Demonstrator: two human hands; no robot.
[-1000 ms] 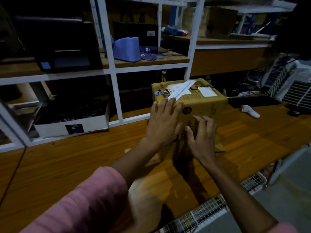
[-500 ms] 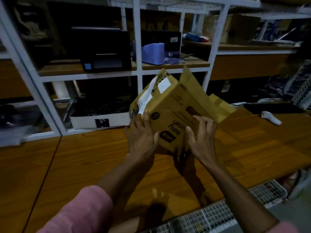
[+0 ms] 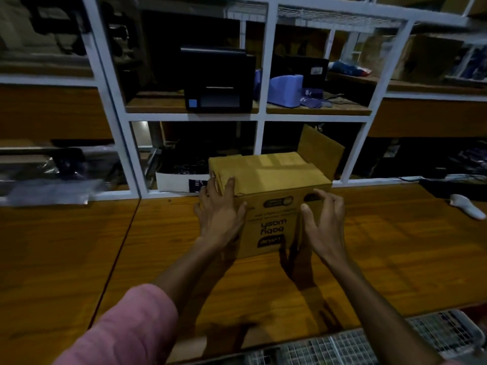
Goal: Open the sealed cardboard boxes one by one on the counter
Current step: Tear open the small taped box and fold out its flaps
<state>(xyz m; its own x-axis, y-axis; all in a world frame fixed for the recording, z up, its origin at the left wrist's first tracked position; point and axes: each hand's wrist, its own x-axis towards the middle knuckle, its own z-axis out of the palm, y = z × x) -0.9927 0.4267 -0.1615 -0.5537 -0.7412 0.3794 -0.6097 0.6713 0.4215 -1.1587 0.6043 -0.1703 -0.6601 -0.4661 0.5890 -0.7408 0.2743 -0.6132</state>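
A brown cardboard box (image 3: 274, 180) stands on the wooden counter (image 3: 395, 246) with its printed text upside down. Plain flaps lie folded over its top, and one flap (image 3: 320, 151) sticks up at the back right. My left hand (image 3: 220, 212) holds the box's near left corner, fingers over the top edge and thumb on the front face. At the near right corner, my right hand (image 3: 325, 219) has loosely spread fingers, and its fingertips touch the upper edge.
White shelving (image 3: 263, 117) rises right behind the box, with a black printer (image 3: 217, 80) and a blue object (image 3: 286, 90) on its shelf. A white handheld device (image 3: 466, 206) lies on the counter at far right. A wire rack (image 3: 369, 343) runs along the counter's near edge.
The box was lifted, tipped over with both hands and set back down upside down. The labelled, taped side no longer shows. The view shifted left.
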